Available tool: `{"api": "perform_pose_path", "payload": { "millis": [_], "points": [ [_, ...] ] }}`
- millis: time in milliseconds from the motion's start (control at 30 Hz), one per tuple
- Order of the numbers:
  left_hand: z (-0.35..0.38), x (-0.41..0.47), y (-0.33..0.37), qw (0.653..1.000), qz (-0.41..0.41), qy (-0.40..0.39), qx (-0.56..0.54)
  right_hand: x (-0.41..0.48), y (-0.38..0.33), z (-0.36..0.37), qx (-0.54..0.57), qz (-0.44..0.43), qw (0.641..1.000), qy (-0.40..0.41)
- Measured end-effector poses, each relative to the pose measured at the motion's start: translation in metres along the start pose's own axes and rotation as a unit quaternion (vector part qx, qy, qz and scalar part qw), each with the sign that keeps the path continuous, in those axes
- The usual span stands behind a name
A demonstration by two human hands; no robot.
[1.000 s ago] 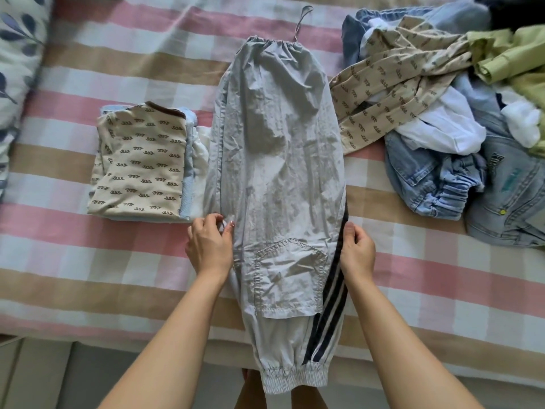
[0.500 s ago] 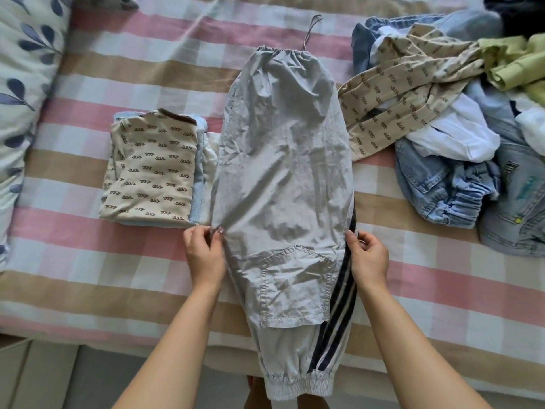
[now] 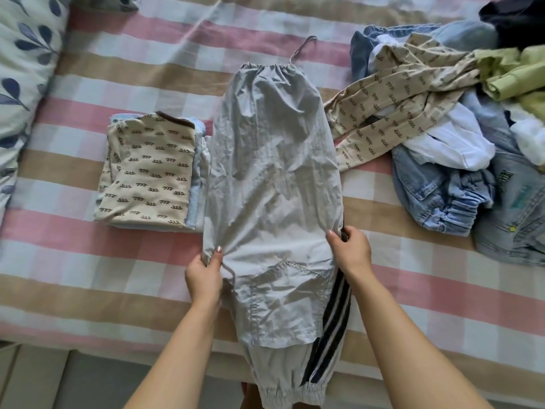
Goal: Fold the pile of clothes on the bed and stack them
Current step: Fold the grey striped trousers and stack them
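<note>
Grey track pants (image 3: 274, 178) with dark side stripes lie lengthwise on the bed, folded leg on leg, waistband far, cuffs hanging over the near edge. My left hand (image 3: 205, 274) pinches the pants' left edge at mid-length. My right hand (image 3: 351, 249) pinches the right edge by the stripes. A stack of folded clothes (image 3: 147, 175), topped by a beige patterned piece, sits just left of the pants. The unfolded pile (image 3: 448, 137) lies at the right.
The bed (image 3: 88, 261) has a pink, tan and white checked sheet. A leaf-print pillow (image 3: 23, 69) lies at the far left. The pile holds denim, a white garment, a beige patterned top and green fabric. Floor shows below the bed's near edge.
Both hands have slid a little farther up the pants' edges and now pinch the fabric, bunching it at the left edge. The pants lie where they were.
</note>
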State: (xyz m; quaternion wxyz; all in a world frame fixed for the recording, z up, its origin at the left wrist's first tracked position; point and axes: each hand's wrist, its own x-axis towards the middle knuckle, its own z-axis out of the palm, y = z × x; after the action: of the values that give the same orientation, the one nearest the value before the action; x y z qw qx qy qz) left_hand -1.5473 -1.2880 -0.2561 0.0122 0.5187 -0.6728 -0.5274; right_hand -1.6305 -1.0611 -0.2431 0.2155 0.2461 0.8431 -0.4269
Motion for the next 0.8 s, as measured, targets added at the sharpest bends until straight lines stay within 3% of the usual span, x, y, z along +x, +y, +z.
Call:
{"api": "perform_pose_path", "payload": {
  "millis": [67,167,267,367,600,700,800],
  "points": [
    [-0.005,-0.011,-0.009,0.999,0.004,-0.005,0.041,-0.011,0.012,-0.004,-0.01,0.01,1.0,0.009],
    [-0.009,-0.02,0.0,0.992,0.09,0.012,0.09,-0.021,0.017,-0.011,-0.013,-0.028,0.999,0.018],
    [-0.001,-0.005,0.035,0.975,0.196,-0.004,0.109,0.0,-0.009,-0.015,0.051,-0.067,0.996,0.011],
    [0.014,0.028,0.076,0.957,0.245,-0.037,0.149,0.035,-0.048,-0.014,0.087,-0.074,0.993,-0.022],
    [0.067,0.093,0.155,0.975,0.136,-0.158,0.079,0.106,-0.122,-0.009,0.157,-0.081,0.979,-0.102],
    [0.088,0.117,0.176,0.976,0.124,-0.168,0.068,0.133,-0.146,-0.001,0.187,-0.041,0.974,-0.125],
    [0.105,0.135,0.187,0.978,0.063,-0.197,-0.038,0.156,-0.162,0.006,0.211,0.012,0.969,-0.126]
  ]
}}
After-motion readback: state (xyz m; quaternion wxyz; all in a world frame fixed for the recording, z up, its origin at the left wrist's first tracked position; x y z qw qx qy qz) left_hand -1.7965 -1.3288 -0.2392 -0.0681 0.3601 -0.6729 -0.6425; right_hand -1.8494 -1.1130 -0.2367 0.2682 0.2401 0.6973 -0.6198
